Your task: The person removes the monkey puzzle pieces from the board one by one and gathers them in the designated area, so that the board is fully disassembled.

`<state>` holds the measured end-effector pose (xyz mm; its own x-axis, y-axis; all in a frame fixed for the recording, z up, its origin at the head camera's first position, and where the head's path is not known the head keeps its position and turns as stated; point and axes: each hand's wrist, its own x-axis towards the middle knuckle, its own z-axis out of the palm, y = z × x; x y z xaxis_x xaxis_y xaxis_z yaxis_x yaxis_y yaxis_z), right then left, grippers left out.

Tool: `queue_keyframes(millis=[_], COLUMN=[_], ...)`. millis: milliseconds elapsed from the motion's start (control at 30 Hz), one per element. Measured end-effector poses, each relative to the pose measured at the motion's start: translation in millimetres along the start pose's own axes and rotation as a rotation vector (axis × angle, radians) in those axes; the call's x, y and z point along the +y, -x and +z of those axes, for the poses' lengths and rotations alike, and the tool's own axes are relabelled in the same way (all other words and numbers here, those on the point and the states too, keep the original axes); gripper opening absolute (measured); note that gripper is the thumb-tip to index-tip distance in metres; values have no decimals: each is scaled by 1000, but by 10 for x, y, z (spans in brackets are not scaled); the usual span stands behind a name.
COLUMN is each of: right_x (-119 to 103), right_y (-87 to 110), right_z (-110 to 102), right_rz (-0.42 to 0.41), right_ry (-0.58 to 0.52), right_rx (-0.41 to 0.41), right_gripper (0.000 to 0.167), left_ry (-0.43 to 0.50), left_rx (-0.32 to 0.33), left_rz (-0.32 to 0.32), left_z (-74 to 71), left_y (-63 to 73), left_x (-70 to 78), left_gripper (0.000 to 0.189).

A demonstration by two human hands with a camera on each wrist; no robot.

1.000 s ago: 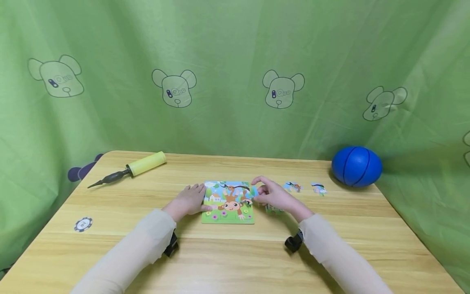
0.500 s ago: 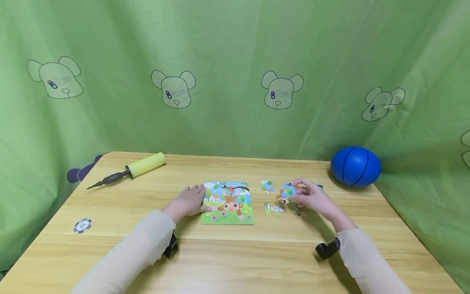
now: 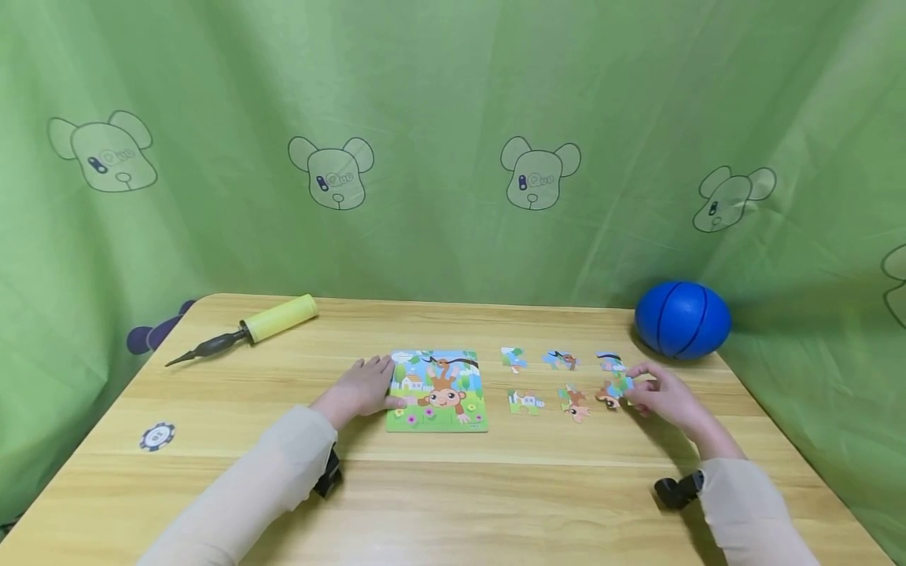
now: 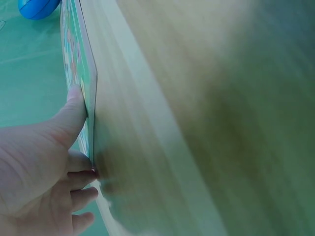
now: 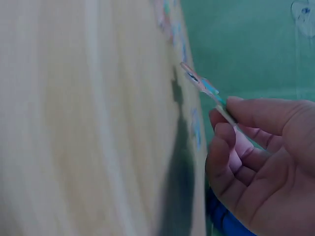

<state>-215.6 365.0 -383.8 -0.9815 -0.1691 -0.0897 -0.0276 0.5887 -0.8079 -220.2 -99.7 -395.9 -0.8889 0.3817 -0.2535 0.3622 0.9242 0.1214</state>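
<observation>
A square jigsaw board (image 3: 437,393) with an upside-down monkey picture lies mid-table. My left hand (image 3: 363,387) rests at its left edge, thumb on the face and the other fingers loosely extended beside it, as the left wrist view shows. Over to the right, my right hand (image 3: 667,405) pinches a puzzle piece (image 5: 199,82) with part of the monkey's face on it. That piece is raised off the wood, its shadow falling on the table. Near it lie a branch piece (image 3: 610,361), a bird piece (image 3: 562,360), a cloud piece (image 3: 514,358), a house piece (image 3: 525,402) and a brown piece (image 3: 574,402).
A blue ball (image 3: 683,320) sits at the back right corner of the wooden table (image 3: 453,503). At the back left lies a yellow hand pump (image 3: 283,318) with a black nozzle. A poker chip (image 3: 157,436) lies at the front left. A green curtain (image 3: 432,251) hangs behind.
My right hand has moved right, from the board's right edge to beyond the loose pieces, carrying the monkey-face puzzle piece. My left hand has stayed at the board.
</observation>
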Motion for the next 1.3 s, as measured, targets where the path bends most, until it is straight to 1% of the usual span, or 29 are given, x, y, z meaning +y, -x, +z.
queue_keyframes(millis=[167, 333, 467, 600, 767, 1033, 1200, 1300], right_x=[161, 257, 290, 294, 259, 229, 234, 177], right_y=[-6, -44, -69, -83, -92, -105, -113, -110], right_z=[-71, -115, -133, -138, -144, -154, -143, -115], right_rz=[87, 108, 105, 110, 114, 117, 100, 75], right_ry=[30, 98, 149, 180, 210, 267, 279, 281], right_rx=[-2, 6, 5, -10, -23, -23, -10, 2], right_gripper=[35, 37, 36, 34, 33, 31, 31, 34], left_ry=[1, 4, 16, 9, 10, 17, 24, 24], left_rx=[0, -1, -2, 2, 17, 37, 51, 74], left_rz=[1, 0, -2, 0, 9, 24, 40, 65], left_z=[10, 20, 16, 19, 26, 44, 60, 66], left_y=[-3, -8, -3, 1, 5, 12, 10, 23], left_x=[-4, -10, -7, -5, -9, -17, -26, -27], left_gripper=[82, 82, 81, 81, 80, 80, 79, 77])
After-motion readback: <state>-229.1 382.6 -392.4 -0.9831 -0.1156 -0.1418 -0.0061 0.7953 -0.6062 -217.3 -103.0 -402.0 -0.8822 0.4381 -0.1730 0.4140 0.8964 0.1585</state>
